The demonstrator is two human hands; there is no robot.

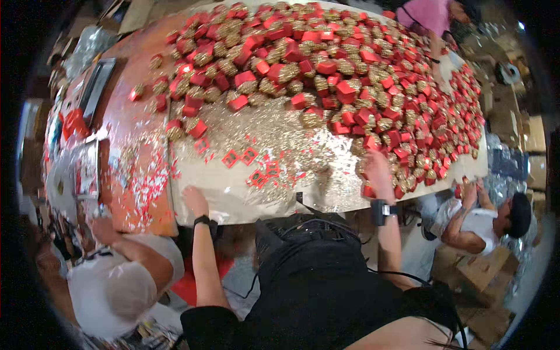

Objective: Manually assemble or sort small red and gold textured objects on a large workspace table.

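Observation:
My left hand is low over the near edge of the pale table board, with no object visible in it. Its fingers are too small and blurred to read. Farther right, my right hand reaches to the near edge of a big heap of red-and-gold ornaments. A red piece lies right at its fingertips; whether the fingers grip it is hidden. Flat red squares with dark centres lie on the board between my hands, among gold glitter and red scraps.
On the left, an orange-brown tabletop carries red and white scraps, a dark tray and a clear plastic bag. Co-workers sit at lower left and right; another in pink stands across. Cardboard boxes stand at right.

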